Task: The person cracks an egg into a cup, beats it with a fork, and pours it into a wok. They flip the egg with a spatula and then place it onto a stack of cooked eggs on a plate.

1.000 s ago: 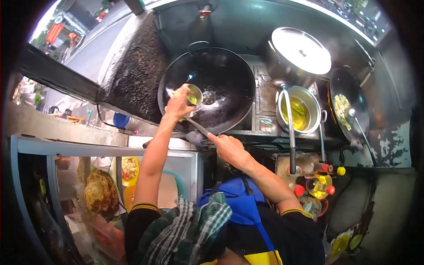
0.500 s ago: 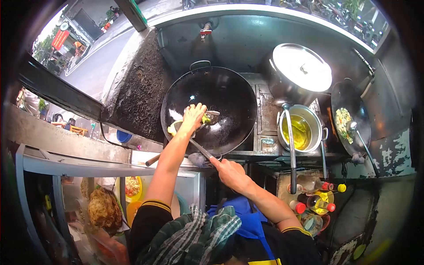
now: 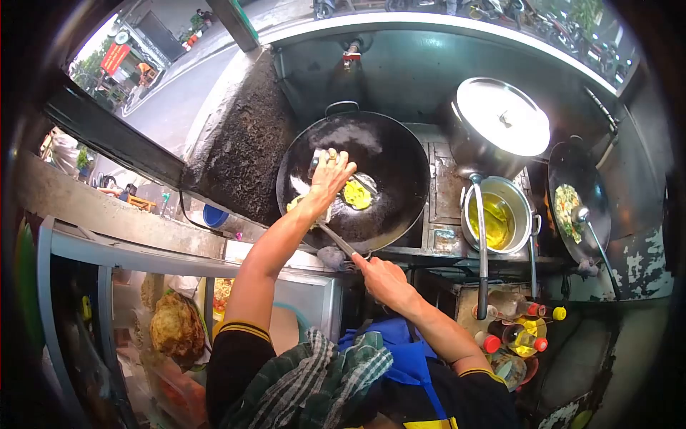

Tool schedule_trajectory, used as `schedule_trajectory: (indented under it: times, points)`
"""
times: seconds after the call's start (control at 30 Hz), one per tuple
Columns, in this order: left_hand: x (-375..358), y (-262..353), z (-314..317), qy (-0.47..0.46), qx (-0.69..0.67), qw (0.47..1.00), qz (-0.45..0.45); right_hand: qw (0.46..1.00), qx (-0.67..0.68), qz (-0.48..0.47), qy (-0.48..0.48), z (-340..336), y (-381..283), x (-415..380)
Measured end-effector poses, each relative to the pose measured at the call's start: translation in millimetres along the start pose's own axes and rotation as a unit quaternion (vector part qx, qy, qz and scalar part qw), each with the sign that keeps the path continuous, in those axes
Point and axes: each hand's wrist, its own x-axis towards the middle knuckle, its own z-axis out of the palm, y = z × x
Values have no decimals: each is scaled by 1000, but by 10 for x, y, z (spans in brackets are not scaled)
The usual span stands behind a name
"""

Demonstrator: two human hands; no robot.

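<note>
A large black wok sits in front of me. Over its left half is my left hand, fingers curled round a shiny object mostly hidden behind them. Bright yellow food, likely egg, lies just right of that hand, against a shiny rounded edge. My right hand, at the wok's near rim, is closed on the metal handle of a long cooking tool. Its head is hidden behind my left forearm. Some pale yellow food shows left of the forearm.
Right of the wok stand a lidded pot and a smaller pot of yellow liquid, with a ladle across it. A second wok holds cooked food. Several sauce bottles stand lower right. A glass-sided case is at left.
My left hand has lifted and moved toward the wok's far side, fingers now curled round a shiny object. More yellow food shows. My right hand keeps its grip. The view has shifted slightly.
</note>
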Motion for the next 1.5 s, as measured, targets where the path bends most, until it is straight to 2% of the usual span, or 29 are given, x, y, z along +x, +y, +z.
schedule_trajectory:
  times: [0.1, 0.17, 0.23, 0.37, 0.53, 0.63, 0.67, 0.7, 0.8, 0.83, 0.97, 1.03, 1.17, 1.3, 1.37, 1.4, 1.43, 1.5]
  points:
    - [52, -19, -45, 13, 8, 1000, 6, 1000, -8, -10, 7, 11, 25, 17]
    - [59, 46, 6, -22, 6, 1000, 11, 1000, -7, 1, -4, 18, 27, 16]
    - [55, 93, 107, 17, 13, 1000, 21, 1000, -5, 6, -5, -30, 3, 27]
    - [87, 0, -147, -12, 40, 999, 24, 1000, -4, 14, -17, 12, 36, 22]
    - [157, -279, -640, 14, 78, 997, 18, 1000, 0, -8, 1, 36, 55, 12]
    - [198, -285, -669, 37, 45, 998, 3, 1000, -7, 3, -3, 56, 61, 17]
    - [197, -234, -633, 33, 60, 998, 9, 1000, -9, 6, 0, 26, 39, 11]
    - [204, -147, -390, 68, 60, 996, 7, 1000, -5, 8, -4, -22, -8, 2]
    - [184, 102, -95, 0, 21, 1000, 11, 1000, 0, 18, -8, -94, -63, 10]
    - [171, 152, -37, 14, 25, 1000, 8, 1000, 4, 21, -14, -93, -63, 1]
    - [191, 62, -251, -2, 50, 998, 24, 1000, 4, 3, 17, -37, -34, -13]
    - [216, -67, -419, 61, 76, 995, 22, 1000, 3, 1, 20, -1, -24, -5]
    - [274, -394, -881, 85, 91, 992, 18, 999, -2, -13, 34, 79, 39, -23]
    - [305, -536, -1013, 83, 99, 992, -3, 999, -7, -8, 39, 112, 60, -15]
    - [297, -475, -895, 72, 80, 994, -29, 999, 1, -9, 35, 92, 45, -18]
    - [249, -398, -857, 26, 52, 998, -33, 999, 8, -10, 32, 75, 42, -21]
    - [226, -292, -719, -39, -1, 998, -57, 999, 6, -12, 34, 61, 35, -14]
    - [43, -79, -178, -38, -122, 985, -116, 1000, 0, 9, 5, 48, 12, 5]
